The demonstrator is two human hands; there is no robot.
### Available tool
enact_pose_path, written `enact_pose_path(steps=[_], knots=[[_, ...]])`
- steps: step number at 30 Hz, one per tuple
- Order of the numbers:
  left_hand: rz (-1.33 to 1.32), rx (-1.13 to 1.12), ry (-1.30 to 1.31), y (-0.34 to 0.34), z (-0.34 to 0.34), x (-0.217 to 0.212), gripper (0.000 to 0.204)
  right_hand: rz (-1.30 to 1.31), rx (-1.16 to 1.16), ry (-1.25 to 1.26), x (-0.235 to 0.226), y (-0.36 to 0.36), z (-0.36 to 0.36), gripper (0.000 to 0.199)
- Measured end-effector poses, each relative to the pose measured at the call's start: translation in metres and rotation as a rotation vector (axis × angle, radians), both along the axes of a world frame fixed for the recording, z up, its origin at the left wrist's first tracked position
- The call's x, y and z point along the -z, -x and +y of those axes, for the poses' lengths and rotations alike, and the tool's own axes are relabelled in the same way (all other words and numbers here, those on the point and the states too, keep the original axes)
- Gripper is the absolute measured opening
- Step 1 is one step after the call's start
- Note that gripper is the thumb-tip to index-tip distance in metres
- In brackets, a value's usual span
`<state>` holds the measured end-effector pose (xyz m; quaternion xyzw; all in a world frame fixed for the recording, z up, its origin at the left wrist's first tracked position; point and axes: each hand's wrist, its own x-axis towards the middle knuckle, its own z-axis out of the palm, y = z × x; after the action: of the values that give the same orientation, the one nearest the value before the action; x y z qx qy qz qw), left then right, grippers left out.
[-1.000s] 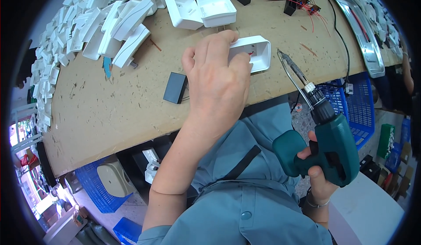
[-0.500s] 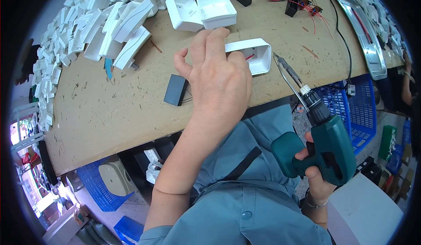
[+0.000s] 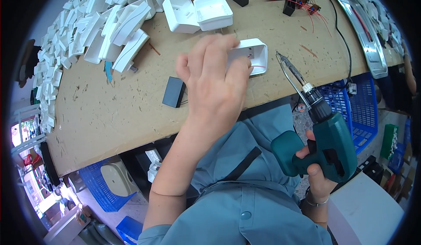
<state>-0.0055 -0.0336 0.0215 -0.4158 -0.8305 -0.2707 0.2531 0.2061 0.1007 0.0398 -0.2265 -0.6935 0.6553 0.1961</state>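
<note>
My left hand (image 3: 215, 80) is over the left end of an open white plastic housing (image 3: 262, 56). Its fingers are bent and smeared by motion, the thumb is at the housing's near side, and whatever lies under the fingers is hidden. A thin red wire (image 3: 258, 66) shows by the thumb. Left of this hand a dark rectangular block (image 3: 174, 92) with thin leads rests on the bench. My right hand (image 3: 320, 175) grips a green soldering gun (image 3: 335, 146) by its handle. The gun's tip and thin feed tube point up, just right of the housing and apart from it.
Many white housings (image 3: 127, 23) are heaped along the bench's (image 3: 101, 122) left and far side. Two open white cases (image 3: 213, 12) stand beyond my left hand. Black boxes with red wires (image 3: 289, 3), a black cable (image 3: 337, 30) and a metal tray (image 3: 362, 34) are at right. Blue baskets (image 3: 364, 113) stand below.
My left hand's fingers have shifted and blurred over the housing, and the thumb has moved toward its near edge. The soldering gun stays almost still in my right hand.
</note>
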Motion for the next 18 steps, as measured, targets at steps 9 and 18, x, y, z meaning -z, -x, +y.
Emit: enact_pose_path(steps=[9,18], knots=[[0.045,0.147,0.076,-0.002,-0.008,-0.006,0.018,0.074,0.008,0.056,0.006,0.003,0.004,0.078],[0.025,0.123,0.124,-0.004,-0.007,-0.013,0.019,0.1,0.001,0.067,0.007,0.004,0.005,0.078]])
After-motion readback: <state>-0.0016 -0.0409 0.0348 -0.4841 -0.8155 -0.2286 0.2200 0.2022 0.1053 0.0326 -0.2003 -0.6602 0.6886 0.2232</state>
